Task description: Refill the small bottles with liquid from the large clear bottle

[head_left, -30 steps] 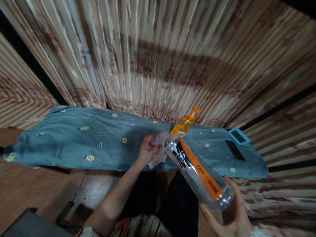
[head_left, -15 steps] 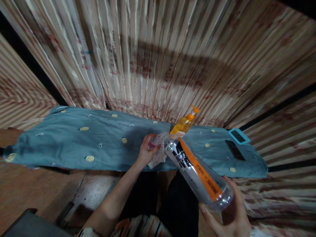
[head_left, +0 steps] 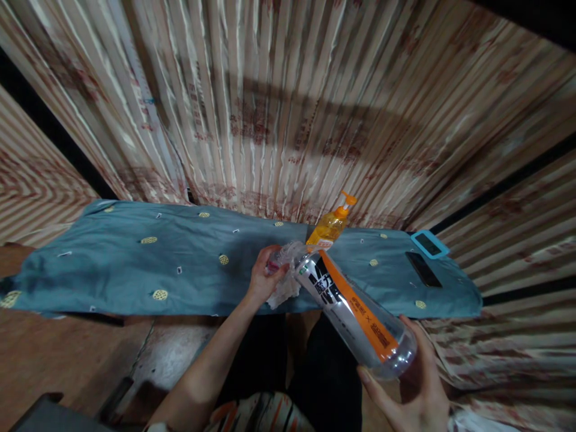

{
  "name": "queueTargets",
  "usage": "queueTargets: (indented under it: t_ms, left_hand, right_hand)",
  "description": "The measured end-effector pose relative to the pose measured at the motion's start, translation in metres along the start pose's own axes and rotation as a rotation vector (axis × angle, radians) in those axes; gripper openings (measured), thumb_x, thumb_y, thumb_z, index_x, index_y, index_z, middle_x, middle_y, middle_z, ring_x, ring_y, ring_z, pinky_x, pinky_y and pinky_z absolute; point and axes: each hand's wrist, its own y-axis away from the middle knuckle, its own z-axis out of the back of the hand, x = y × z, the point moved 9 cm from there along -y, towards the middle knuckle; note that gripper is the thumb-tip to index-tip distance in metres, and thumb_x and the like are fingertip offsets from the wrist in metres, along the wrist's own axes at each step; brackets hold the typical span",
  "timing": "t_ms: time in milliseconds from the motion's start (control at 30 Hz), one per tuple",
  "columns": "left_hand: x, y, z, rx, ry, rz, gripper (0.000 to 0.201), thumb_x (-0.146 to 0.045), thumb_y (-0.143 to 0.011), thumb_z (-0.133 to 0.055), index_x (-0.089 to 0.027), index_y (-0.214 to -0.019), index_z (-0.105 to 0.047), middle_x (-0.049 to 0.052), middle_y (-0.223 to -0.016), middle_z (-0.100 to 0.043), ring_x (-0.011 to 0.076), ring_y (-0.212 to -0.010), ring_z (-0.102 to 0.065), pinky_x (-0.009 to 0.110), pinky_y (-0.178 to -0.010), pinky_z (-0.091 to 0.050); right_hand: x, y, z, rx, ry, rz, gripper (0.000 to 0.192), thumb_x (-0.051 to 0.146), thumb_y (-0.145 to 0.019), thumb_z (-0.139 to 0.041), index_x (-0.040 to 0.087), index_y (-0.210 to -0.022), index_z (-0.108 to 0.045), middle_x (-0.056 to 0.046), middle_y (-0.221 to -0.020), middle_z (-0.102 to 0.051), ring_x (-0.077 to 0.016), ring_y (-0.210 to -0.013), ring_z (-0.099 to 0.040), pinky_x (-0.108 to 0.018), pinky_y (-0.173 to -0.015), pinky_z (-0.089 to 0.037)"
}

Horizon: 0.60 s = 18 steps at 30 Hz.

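A large clear plastic bottle (head_left: 346,309) with a silver, black and orange label is held slanted over the front of the covered table. My right hand (head_left: 411,384) grips its base, thumb on one side and fingers on the other. By its upper end, my left hand (head_left: 265,279) is closed on a clear ridged plastic piece (head_left: 288,255) with a pinkish patch; whether it belongs to the bottle I cannot tell. A crumpled whitish tissue or cloth (head_left: 284,295) hangs below those fingers. Just behind stands a yellow pump bottle (head_left: 327,228) with an orange pump head.
The narrow table wears a teal cloth (head_left: 112,258) with yellow prints. At its right end lie a dark phone (head_left: 423,269) and a blue-framed device (head_left: 429,243). Striped curtains (head_left: 252,120) hang close behind and at the sides, with dark poles. A dark seat corner (head_left: 49,414) shows lower left.
The view has shifted slightly. Both hands keep their hold, and the large bottle stays slanted at nearly the same angle.
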Motion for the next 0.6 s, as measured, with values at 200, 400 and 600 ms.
queueTargets:
  t_ms: [200, 400, 600]
  left_hand:
    - [-0.0003, -0.0002, -0.0003, 0.001, 0.004, 0.013, 0.041, -0.035, -0.075, -0.079, -0.023, -0.113, -0.069, 0.008, -0.123, -0.070, 0.0257, -0.120, -0.065, 0.041, -0.106, -0.053]
    - [-0.0010, -0.0002, 0.0003, -0.009, 0.020, -0.002, 0.040, -0.033, -0.075, -0.079, -0.023, -0.112, -0.069, 0.008, -0.121, -0.070, 0.0248, -0.117, -0.065, 0.041, -0.105, -0.053]
    - [-0.0005, 0.0001, 0.0009, -0.008, 0.013, 0.013, 0.041, -0.032, -0.073, -0.081, -0.023, -0.112, -0.070, 0.008, -0.120, -0.071, 0.0250, -0.117, -0.066, 0.040, -0.104, -0.053]
  right_hand:
    - [0.0068, -0.0014, 0.0030, -0.019, 0.057, 0.071, 0.088, 0.052, -0.074, -0.081, 0.021, -0.150, -0.048, -0.016, -0.146, -0.057, -0.0376, -0.128, -0.061, -0.040, -0.084, -0.061]
    - [0.0051, -0.0007, 0.0028, -0.021, 0.047, 0.041, 0.090, 0.055, -0.073, -0.081, 0.020, -0.149, -0.049, -0.017, -0.147, -0.056, -0.0363, -0.121, -0.065, -0.040, -0.082, -0.062]
    - [0.0004, 0.0003, 0.0008, -0.008, 0.006, -0.010, 0.094, 0.056, -0.072, -0.082, 0.021, -0.151, -0.046, -0.017, -0.148, -0.056, -0.0369, -0.121, -0.065, -0.042, -0.085, -0.061]
